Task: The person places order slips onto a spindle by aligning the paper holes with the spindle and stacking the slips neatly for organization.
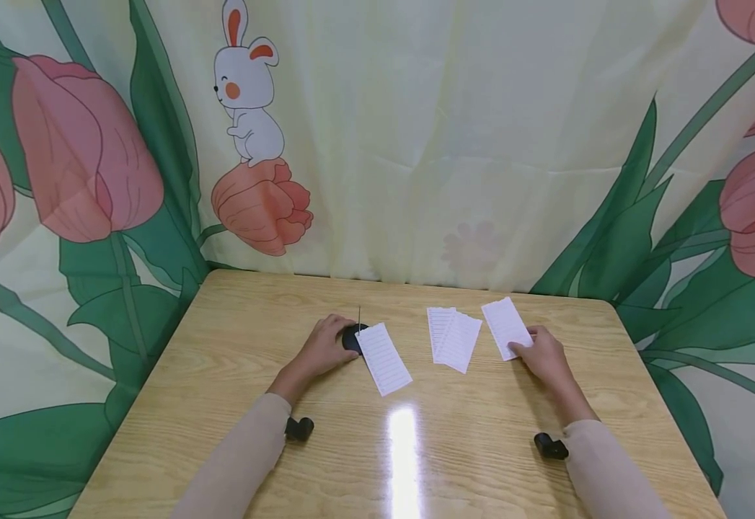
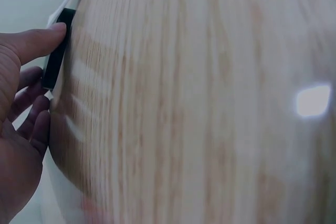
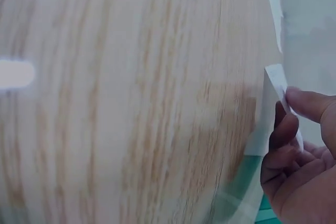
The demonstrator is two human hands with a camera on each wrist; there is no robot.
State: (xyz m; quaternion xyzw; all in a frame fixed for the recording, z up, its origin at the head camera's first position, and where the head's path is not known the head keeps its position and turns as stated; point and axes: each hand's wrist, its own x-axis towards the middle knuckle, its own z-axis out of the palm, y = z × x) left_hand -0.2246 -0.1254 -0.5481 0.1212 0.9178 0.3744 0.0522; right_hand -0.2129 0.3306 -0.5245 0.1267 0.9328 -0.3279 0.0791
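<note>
My left hand (image 1: 327, 347) grips the round black base (image 1: 350, 337) of a bill spike, whose thin upright needle (image 1: 360, 315) rises above it. In the left wrist view the thumb lies on the base's edge (image 2: 58, 56). One lined paper slip (image 1: 386, 364) has its upper left corner at the needle and slants down to the right; whether it is pierced, I cannot tell. Further right, my right hand (image 1: 544, 355) pinches another lined slip (image 1: 504, 324) by its lower right corner. In the right wrist view this slip (image 3: 276, 80) sits between thumb and fingers.
Two overlapping lined slips (image 1: 458, 344) lie on the wooden table (image 1: 468, 447) between the hands. Behind the table's far edge hangs a curtain (image 1: 403, 144) printed with tulips and a rabbit. A black wrist device (image 1: 299, 429) is at the left cuff, another (image 1: 551, 446) at the right.
</note>
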